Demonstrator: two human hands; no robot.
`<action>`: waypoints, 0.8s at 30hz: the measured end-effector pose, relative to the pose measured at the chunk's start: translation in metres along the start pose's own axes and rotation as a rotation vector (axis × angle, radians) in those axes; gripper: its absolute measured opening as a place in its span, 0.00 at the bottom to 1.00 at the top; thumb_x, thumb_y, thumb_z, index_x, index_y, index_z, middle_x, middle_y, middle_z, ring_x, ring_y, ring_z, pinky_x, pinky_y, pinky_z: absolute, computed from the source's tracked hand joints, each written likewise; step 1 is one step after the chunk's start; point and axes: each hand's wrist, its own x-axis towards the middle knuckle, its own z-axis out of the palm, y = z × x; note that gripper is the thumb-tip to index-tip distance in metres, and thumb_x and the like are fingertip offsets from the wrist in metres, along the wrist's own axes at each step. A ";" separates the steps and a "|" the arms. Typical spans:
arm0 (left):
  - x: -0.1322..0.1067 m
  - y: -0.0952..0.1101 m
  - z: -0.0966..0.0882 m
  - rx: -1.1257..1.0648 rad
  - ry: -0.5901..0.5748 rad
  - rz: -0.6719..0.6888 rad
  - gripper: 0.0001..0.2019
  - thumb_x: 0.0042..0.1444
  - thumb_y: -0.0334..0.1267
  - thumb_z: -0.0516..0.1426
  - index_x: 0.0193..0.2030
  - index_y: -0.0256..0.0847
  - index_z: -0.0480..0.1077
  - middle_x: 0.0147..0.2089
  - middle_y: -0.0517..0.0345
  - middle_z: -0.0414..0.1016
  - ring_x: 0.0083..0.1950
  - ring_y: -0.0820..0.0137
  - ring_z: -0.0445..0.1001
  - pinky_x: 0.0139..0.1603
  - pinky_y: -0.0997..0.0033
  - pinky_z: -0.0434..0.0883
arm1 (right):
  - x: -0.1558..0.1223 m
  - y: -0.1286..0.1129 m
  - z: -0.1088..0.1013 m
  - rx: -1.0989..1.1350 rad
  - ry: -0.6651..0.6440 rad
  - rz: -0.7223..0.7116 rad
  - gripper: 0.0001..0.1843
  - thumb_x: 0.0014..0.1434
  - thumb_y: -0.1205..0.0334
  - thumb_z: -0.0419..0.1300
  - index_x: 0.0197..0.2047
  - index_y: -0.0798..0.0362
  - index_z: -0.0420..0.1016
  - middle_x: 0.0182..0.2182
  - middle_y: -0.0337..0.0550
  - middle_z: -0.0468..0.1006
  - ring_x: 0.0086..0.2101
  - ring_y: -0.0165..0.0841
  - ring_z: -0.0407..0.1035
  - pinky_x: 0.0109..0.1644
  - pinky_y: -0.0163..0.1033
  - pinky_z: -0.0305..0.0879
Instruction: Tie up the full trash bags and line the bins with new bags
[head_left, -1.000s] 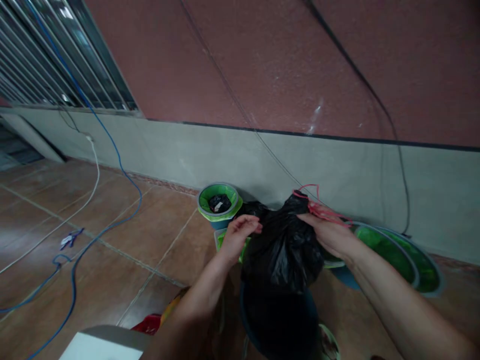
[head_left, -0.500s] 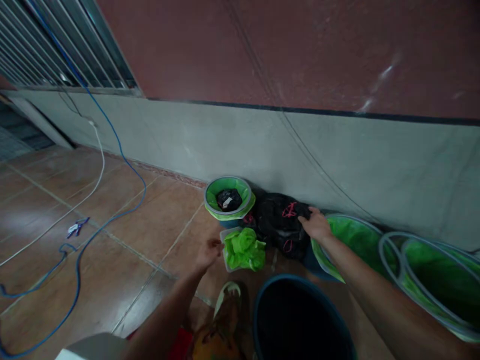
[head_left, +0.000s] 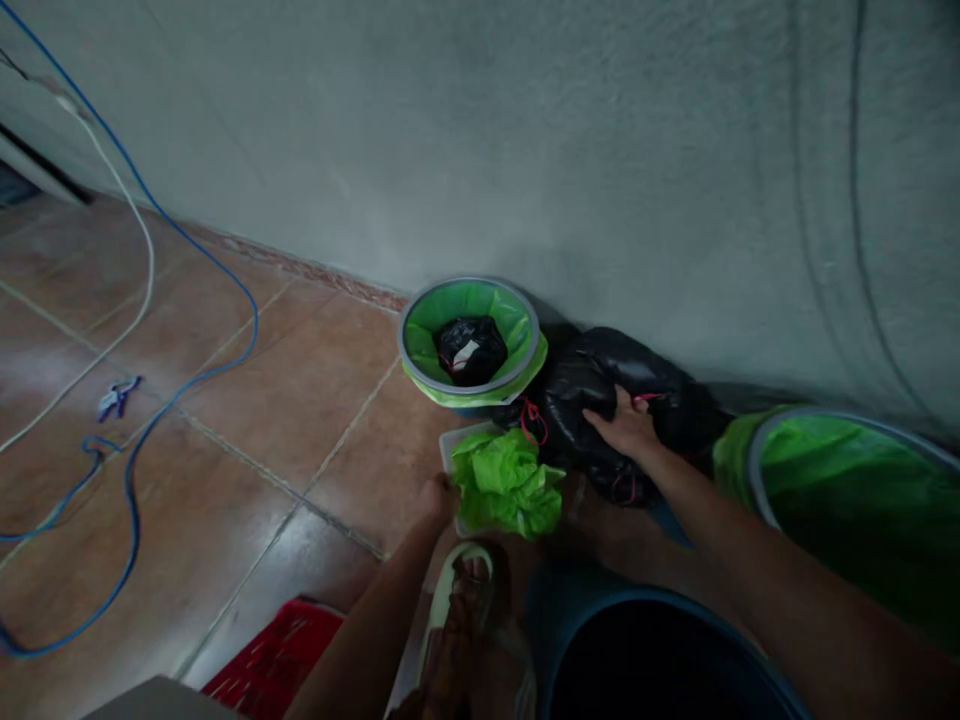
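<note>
My right hand (head_left: 626, 428) rests with fingers spread flat on a tied black rubbish bag (head_left: 592, 385) that lies on the floor against the grey wall. Red drawstrings show on the bag. My left hand (head_left: 439, 497) is down at the left edge of a small white container (head_left: 448, 448) stuffed with crumpled green bags (head_left: 508, 483); its fingers are curled at the rim, and what they hold is hidden. A dark blue bin (head_left: 645, 655) stands open just below my arms.
A small bin with a green liner (head_left: 469, 340) holds a little black bag. A larger green-lined bin (head_left: 847, 490) stands at the right. Blue cable (head_left: 187, 375) and white cable (head_left: 112, 340) trail over the tiled floor. A red crate (head_left: 274, 660) and my sandalled foot (head_left: 465, 620) are near.
The black bag went from held up in both hands to lying on the floor. My left hand dropped to the green bags' container. My view has tilted down and moved closer.
</note>
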 end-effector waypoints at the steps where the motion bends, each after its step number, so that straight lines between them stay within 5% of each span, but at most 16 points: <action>1: -0.002 -0.011 -0.006 0.027 0.022 -0.038 0.17 0.61 0.46 0.57 0.50 0.36 0.72 0.49 0.55 0.74 0.48 0.62 0.75 0.47 0.61 0.75 | -0.003 -0.001 0.014 -0.017 -0.022 -0.044 0.49 0.55 0.37 0.55 0.71 0.56 0.48 0.63 0.69 0.57 0.61 0.60 0.57 0.62 0.62 0.56; 6: -0.026 -0.071 -0.047 0.328 0.185 -0.249 0.06 0.57 0.34 0.56 0.33 0.35 0.72 0.27 0.57 0.73 0.35 0.66 0.75 0.31 0.73 0.65 | -0.014 -0.007 0.047 -0.127 -0.148 -0.171 0.47 0.58 0.41 0.54 0.72 0.57 0.45 0.64 0.67 0.56 0.64 0.58 0.54 0.63 0.59 0.56; 10: -0.051 -0.089 -0.066 0.326 0.314 -0.391 0.19 0.56 0.37 0.54 0.54 0.33 0.68 0.43 0.43 0.79 0.44 0.60 0.78 0.38 0.69 0.70 | -0.008 -0.003 0.034 -0.159 -0.163 -0.207 0.44 0.60 0.46 0.54 0.72 0.60 0.47 0.64 0.65 0.57 0.65 0.54 0.52 0.67 0.54 0.53; 12: -0.064 -0.081 -0.065 0.339 0.480 -0.356 0.31 0.55 0.37 0.55 0.65 0.30 0.57 0.56 0.33 0.72 0.56 0.55 0.74 0.49 0.62 0.71 | -0.009 -0.002 0.020 -0.145 -0.152 -0.205 0.44 0.59 0.46 0.56 0.71 0.59 0.49 0.63 0.64 0.59 0.64 0.52 0.56 0.67 0.52 0.53; 14: -0.074 -0.064 -0.060 0.388 0.595 -0.173 0.36 0.53 0.35 0.55 0.69 0.30 0.51 0.65 0.31 0.63 0.65 0.53 0.66 0.60 0.56 0.67 | -0.019 -0.001 0.005 -0.120 -0.112 -0.199 0.45 0.57 0.44 0.58 0.71 0.56 0.50 0.61 0.61 0.60 0.62 0.51 0.60 0.66 0.51 0.55; 17: -0.079 -0.035 -0.048 0.487 0.547 0.177 0.41 0.48 0.32 0.57 0.71 0.36 0.51 0.72 0.38 0.52 0.71 0.53 0.57 0.67 0.53 0.60 | -0.048 0.000 -0.014 -0.098 0.021 -0.228 0.45 0.56 0.44 0.58 0.71 0.54 0.51 0.62 0.61 0.59 0.62 0.53 0.58 0.65 0.54 0.57; 19: -0.074 -0.018 -0.041 0.578 0.464 0.248 0.39 0.47 0.34 0.60 0.68 0.41 0.56 0.73 0.41 0.50 0.70 0.50 0.56 0.66 0.49 0.59 | -0.074 0.000 -0.022 -0.095 0.107 -0.264 0.42 0.57 0.47 0.57 0.70 0.54 0.52 0.64 0.62 0.57 0.64 0.55 0.55 0.66 0.57 0.56; 21: -0.065 -0.006 -0.039 0.673 0.353 0.209 0.26 0.51 0.36 0.59 0.59 0.41 0.68 0.67 0.40 0.62 0.66 0.49 0.62 0.65 0.46 0.57 | -0.101 -0.002 -0.028 -0.078 0.142 -0.318 0.39 0.58 0.51 0.56 0.69 0.56 0.54 0.64 0.63 0.56 0.65 0.55 0.53 0.67 0.57 0.55; 24: -0.058 0.005 -0.050 0.684 0.261 0.116 0.11 0.59 0.38 0.53 0.42 0.39 0.74 0.44 0.45 0.78 0.50 0.57 0.74 0.60 0.52 0.61 | -0.144 -0.011 -0.032 -0.012 0.118 -0.423 0.33 0.59 0.56 0.55 0.65 0.57 0.59 0.64 0.61 0.58 0.65 0.51 0.53 0.68 0.56 0.54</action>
